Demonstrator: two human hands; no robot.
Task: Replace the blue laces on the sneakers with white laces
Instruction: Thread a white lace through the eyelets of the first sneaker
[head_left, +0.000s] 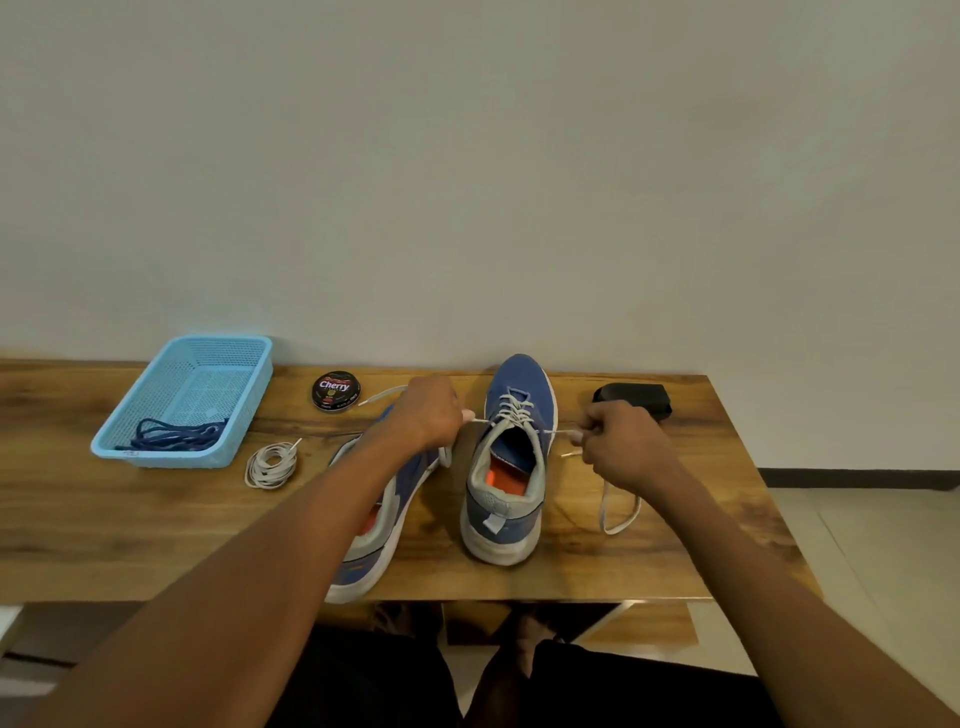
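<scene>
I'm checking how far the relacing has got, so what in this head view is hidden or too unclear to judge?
- Left sneaker: the left forearm covers its eyelets, so its lacing cannot be judged.
- White lace ends: inside the left hand and right hand.
- Polish tin: small print too small to read.
- Black object: partly behind the right hand, unidentifiable.

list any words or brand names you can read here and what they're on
"Cherry": on the lid of the round black tin at the back of the table.
Smaller print around the tin's lid: too small to read.
A faint mark on the blue basket front rim: too blurred to read.
No readable text on either sneaker.
</scene>
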